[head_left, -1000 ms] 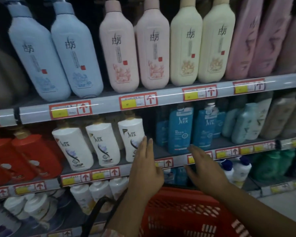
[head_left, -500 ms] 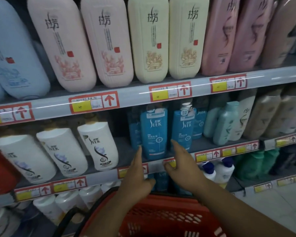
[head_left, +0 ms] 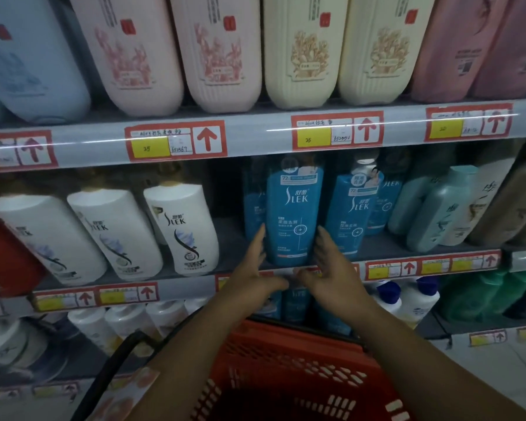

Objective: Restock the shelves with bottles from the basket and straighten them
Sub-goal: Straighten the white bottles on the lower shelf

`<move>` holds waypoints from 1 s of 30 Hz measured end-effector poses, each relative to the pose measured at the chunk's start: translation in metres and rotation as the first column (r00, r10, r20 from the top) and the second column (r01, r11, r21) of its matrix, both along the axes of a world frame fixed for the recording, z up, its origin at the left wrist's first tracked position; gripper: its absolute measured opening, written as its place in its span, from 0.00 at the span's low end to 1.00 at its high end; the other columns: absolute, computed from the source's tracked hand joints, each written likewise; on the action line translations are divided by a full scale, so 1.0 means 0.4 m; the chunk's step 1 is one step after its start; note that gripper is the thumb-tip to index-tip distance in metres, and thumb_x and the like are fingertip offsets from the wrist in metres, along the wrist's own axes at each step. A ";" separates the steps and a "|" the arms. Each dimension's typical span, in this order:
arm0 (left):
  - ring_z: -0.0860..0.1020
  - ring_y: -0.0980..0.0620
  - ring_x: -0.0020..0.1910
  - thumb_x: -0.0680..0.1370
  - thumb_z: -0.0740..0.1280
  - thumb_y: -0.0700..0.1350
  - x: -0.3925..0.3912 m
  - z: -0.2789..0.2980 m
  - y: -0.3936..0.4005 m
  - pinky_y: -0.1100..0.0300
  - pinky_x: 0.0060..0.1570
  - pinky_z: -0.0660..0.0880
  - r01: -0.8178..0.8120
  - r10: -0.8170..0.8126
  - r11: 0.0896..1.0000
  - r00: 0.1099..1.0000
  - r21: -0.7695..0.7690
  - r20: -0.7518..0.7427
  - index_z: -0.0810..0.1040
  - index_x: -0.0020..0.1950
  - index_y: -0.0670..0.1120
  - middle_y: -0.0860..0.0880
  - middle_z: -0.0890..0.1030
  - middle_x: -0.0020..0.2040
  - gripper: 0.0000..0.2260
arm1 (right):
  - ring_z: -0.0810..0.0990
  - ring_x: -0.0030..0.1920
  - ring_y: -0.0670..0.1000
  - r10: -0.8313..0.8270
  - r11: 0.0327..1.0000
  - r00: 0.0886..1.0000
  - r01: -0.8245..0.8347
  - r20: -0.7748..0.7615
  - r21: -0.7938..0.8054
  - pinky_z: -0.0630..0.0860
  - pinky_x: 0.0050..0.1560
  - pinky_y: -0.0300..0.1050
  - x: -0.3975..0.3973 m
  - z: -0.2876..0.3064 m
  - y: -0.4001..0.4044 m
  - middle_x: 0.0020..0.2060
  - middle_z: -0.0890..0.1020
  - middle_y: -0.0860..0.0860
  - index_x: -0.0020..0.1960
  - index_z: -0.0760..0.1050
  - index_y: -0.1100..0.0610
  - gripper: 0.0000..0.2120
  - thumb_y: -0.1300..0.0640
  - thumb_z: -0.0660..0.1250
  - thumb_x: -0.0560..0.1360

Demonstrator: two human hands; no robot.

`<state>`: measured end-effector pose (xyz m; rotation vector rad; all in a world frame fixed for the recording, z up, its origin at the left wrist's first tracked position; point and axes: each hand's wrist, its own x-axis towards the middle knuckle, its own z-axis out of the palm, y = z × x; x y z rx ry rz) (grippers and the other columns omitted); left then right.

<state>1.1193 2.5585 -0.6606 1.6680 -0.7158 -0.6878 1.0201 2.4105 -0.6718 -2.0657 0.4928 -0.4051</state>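
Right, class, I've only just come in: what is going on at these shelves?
A person is tidying a shop shelf. The left hand and right hand flank the front blue bottle on the middle shelf, straight fingers at its sides. A red basket hangs below the arms.

White SLEK bottles (head_left: pixel 110 235): three. Pink bottles (head_left: pixel 176 53): two. Cream bottles (head_left: pixel 340 50): two.

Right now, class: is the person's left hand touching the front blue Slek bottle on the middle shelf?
Touching. The head view shows the left hand with straight fingertips against the left edge of the front blue Slek bottle, no gap visible.
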 end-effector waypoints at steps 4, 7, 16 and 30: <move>0.68 0.84 0.53 0.74 0.68 0.25 0.003 -0.010 -0.002 0.79 0.48 0.70 0.006 -0.007 1.000 0.999 -0.011 -0.043 0.48 0.79 0.62 0.72 0.67 0.63 0.48 | 0.75 0.68 0.45 0.007 1.000 1.000 -0.007 0.000 -0.028 0.75 0.67 0.54 0.012 -0.006 -0.002 0.69 0.75 0.41 0.79 0.56 0.39 0.43 0.47 0.69 0.67; 0.70 0.82 0.55 0.73 0.67 0.25 -0.002 -0.015 -0.001 0.77 0.49 0.72 -0.041 0.040 0.999 0.998 -0.034 -0.039 0.49 0.81 0.59 0.69 0.68 0.65 0.48 | 0.77 0.66 0.44 0.007 0.999 1.000 -0.007 0.001 -0.046 0.76 0.65 0.54 0.014 -0.004 0.006 0.68 0.76 0.41 0.79 0.56 0.39 0.42 0.50 0.69 0.68; 0.73 0.74 0.62 0.73 0.73 0.30 -0.028 -0.015 0.002 0.71 0.57 0.74 -0.158 0.162 0.983 0.986 -0.096 0.031 0.53 0.80 0.60 0.67 0.74 0.66 0.47 | 0.75 0.68 0.42 0.069 0.995 0.997 -0.071 -0.040 -0.069 0.76 0.66 0.48 0.019 0.011 0.020 0.69 0.75 0.42 0.80 0.53 0.43 0.44 0.47 0.67 0.67; 0.75 0.77 0.53 0.72 0.67 0.25 -0.070 0.034 0.013 0.76 0.49 0.73 -0.276 0.304 0.945 0.939 -0.174 0.161 0.66 0.59 0.65 0.79 0.77 0.50 0.35 | 0.73 0.69 0.49 0.079 0.963 0.994 -0.095 -0.074 -0.252 0.71 0.69 0.54 0.022 0.033 0.065 0.69 0.74 0.44 0.78 0.57 0.46 0.38 0.58 0.67 0.71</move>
